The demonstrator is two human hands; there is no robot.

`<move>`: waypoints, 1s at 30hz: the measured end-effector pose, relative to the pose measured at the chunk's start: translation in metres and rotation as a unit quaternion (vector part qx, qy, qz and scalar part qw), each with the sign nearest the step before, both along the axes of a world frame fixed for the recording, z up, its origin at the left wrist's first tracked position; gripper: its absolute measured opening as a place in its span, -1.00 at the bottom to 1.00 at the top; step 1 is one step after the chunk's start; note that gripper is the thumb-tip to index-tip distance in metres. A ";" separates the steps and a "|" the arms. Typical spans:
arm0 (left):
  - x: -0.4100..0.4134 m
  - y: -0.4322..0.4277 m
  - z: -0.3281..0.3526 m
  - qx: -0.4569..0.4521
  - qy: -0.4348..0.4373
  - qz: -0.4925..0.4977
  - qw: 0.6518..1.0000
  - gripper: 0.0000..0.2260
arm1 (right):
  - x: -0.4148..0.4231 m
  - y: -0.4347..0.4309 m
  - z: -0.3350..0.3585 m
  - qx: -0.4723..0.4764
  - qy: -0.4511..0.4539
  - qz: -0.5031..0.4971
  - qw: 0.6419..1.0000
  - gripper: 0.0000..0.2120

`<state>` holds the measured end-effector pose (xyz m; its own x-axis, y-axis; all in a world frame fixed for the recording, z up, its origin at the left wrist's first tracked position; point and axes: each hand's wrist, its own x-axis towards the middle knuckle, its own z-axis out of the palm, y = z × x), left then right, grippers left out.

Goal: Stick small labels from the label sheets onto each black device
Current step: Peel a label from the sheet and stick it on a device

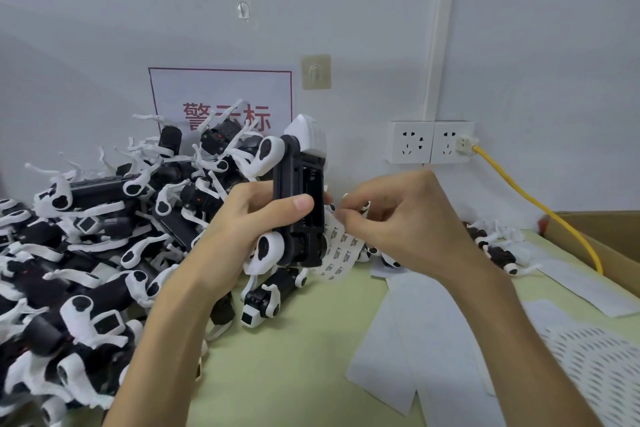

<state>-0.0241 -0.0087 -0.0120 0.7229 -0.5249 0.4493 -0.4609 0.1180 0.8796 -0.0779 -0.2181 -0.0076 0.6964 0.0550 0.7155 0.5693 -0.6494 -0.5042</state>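
Left hand (pixel 242 218) grips black device (pixel 298 204) upright, long axis vertical; right hand (pixel 391 218) pinches label sheet (pixel 341 248) just beside its right edge.

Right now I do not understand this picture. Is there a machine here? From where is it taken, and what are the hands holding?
There is no machine: a person works with two bare hands, and the one picture comes from a camera worn on the head, looking forward and down. The left hand grips a black device, held upright above the green table. The right hand pinches the top of a label sheet beside the device; whether a label is already peeled off, I cannot tell. On the left lies a pile of the same devices with white parts. On the right lie blank paper strips and a cardboard box. A yellow cable runs from the wall sockets.
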 end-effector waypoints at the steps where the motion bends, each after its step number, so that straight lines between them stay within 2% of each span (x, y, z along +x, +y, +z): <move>1: 0.000 0.000 0.001 0.003 0.000 -0.006 1.000 -0.58 | 0.001 0.000 0.001 -0.002 -0.003 -0.006 1.000 -0.81; 6: 0.002 0.002 -0.004 -0.032 0.040 -0.006 0.999 -0.61 | 0.003 -0.004 0.005 0.061 0.001 -0.009 0.998 -0.83; 9: 0.010 0.004 -0.008 -0.031 0.100 0.006 0.995 -0.47 | 0.002 -0.008 0.008 0.121 -0.024 -0.005 0.992 -0.85; 11: 0.013 0.003 -0.009 -0.007 0.131 0.023 0.991 -0.30 | 0.000 -0.010 0.010 0.136 -0.027 -0.004 0.990 -0.91; 13: 0.017 0.001 -0.011 -0.002 0.147 0.049 0.988 -0.19 | -0.001 -0.012 0.009 0.138 -0.024 -0.020 0.990 -0.79; 16: 0.020 0.003 -0.012 0.007 0.192 0.070 0.979 -0.43 | 0.000 -0.013 0.007 0.131 -0.023 -0.041 0.990 -0.68; 19: 0.024 0.010 -0.016 0.062 0.179 0.065 0.980 -0.62 | 0.003 -0.014 0.006 0.123 -0.016 -0.033 0.992 -0.75; 22: 0.023 0.012 -0.013 0.030 0.208 0.067 0.975 -0.58 | 0.004 -0.015 0.006 0.113 -0.002 -0.019 0.993 -0.85; 24: 0.019 0.010 -0.008 -0.008 0.233 0.028 0.972 -0.56 | 0.005 -0.014 0.005 0.113 -0.001 -0.014 0.994 -0.87; 27: 0.014 0.011 0.001 -0.075 0.256 -0.004 0.964 -0.68 | 0.004 -0.013 0.006 0.127 -0.008 0.000 0.992 -0.92; 28: 0.013 0.011 0.002 -0.086 0.243 -0.003 0.966 -0.64 | 0.004 -0.013 0.006 0.131 -0.009 0.003 0.991 -0.93; 30: 0.011 0.013 0.002 -0.092 0.185 0.010 0.978 -0.42 | 0.004 -0.012 0.006 0.133 -0.010 0.007 0.991 -0.94</move>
